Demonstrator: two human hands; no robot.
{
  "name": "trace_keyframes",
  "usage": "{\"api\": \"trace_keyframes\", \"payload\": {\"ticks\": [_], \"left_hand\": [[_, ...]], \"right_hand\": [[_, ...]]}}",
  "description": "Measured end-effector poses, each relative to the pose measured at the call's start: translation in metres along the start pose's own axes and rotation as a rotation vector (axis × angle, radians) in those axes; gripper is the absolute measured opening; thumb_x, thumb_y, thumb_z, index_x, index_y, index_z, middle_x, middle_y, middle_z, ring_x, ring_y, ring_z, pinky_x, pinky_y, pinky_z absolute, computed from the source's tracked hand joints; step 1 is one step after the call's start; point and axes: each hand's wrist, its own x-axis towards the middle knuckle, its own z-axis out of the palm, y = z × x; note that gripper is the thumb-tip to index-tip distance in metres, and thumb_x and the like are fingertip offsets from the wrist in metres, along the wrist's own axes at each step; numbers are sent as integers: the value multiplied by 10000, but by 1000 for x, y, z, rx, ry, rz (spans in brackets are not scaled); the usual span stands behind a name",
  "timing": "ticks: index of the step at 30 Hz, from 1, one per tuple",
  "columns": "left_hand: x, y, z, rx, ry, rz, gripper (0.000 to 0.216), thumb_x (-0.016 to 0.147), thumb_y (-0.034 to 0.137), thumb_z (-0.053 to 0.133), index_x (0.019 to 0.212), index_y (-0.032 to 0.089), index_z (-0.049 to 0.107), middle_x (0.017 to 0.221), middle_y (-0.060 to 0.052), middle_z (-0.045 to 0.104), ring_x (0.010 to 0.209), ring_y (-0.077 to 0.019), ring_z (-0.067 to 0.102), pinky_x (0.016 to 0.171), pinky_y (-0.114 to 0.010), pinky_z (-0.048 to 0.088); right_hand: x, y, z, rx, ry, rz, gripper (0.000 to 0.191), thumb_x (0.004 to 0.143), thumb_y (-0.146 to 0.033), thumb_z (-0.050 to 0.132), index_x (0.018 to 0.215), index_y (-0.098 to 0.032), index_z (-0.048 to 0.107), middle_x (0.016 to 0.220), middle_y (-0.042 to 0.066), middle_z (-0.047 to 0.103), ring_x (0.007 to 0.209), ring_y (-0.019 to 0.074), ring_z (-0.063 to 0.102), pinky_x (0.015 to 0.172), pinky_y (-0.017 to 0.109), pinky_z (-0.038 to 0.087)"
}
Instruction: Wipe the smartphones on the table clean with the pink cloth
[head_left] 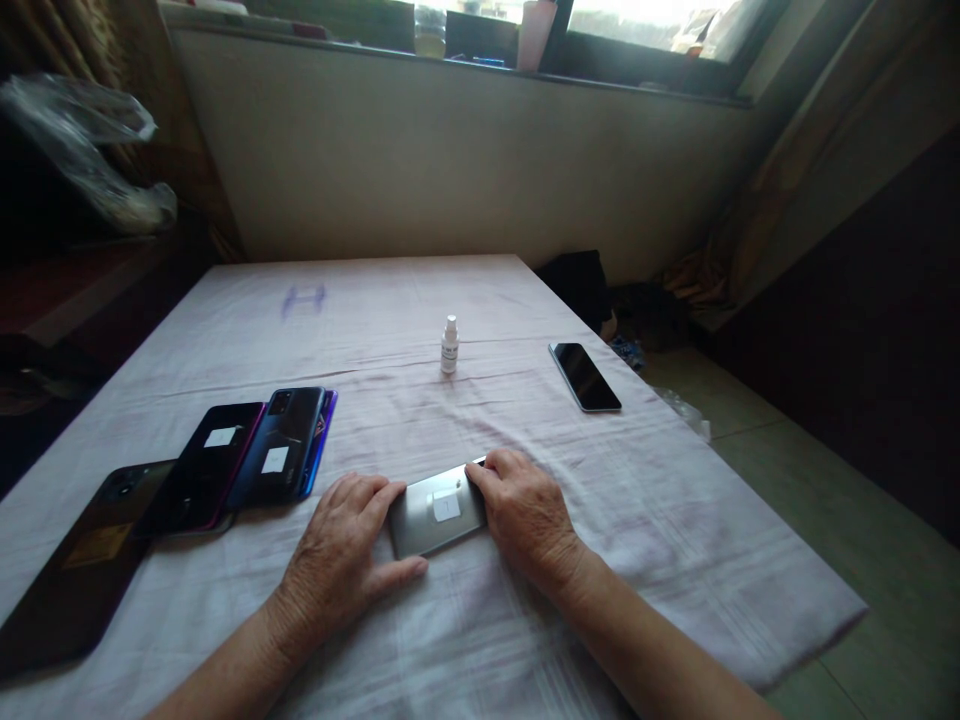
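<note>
A silver-grey smartphone [420,520] lies back up on the cloth in front of me, with a small white sticker [446,507] on its back. My left hand [349,545] holds its left end, the fingers at the upper corner and the thumb by the lower edge. At the other end, my right hand [529,515] grips the phone with the thumb on top near the upper corner; its other fingers are partly hidden. Beyond the phone stands a small white bottle [449,350] with a printed label and a white cap, upright and untouched.
Several phones lie overlapping at the left, among them a brown one [82,590], a dark purple-edged one [202,480] and a blue one [281,430]. A black-screened phone [586,377] rests near the right edge of the cloth-covered table [675,560]. Behind is a wall [450,170].
</note>
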Motion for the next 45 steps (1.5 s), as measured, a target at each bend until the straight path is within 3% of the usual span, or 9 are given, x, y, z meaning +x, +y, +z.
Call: {"api": "trace_keyframes", "payload": {"ticks": [17, 30, 45], "left_hand": [[0, 0, 1, 10, 0, 9, 661, 692, 512, 791, 1216, 186, 554, 1106, -97, 638, 1056, -321, 590, 981, -492, 450], [0, -1, 0, 26, 4, 22, 666, 691, 537, 787, 1207, 177, 569, 1097, -96, 639, 1038, -317, 590, 957, -478, 461], [1, 0, 0, 32, 4, 49, 684, 689, 532, 797, 1209, 165, 545, 1081, -98, 630, 1023, -312, 589, 952, -486, 457]], "right_hand": [[-29, -6, 6, 116, 136, -140, 224, 949, -159, 537, 1087, -229, 699, 897, 51, 659, 812, 183, 571, 707, 269, 419], [-35, 33, 3, 19, 187, 63, 300, 866, -72, 548, 1069, -215, 717, 891, 63, 644, 808, 199, 569, 701, 279, 428], [-43, -3, 9, 120, 256, -173, 240, 943, -121, 509, 1093, -186, 685, 866, 56, 646, 775, 184, 570, 672, 272, 437]]}}
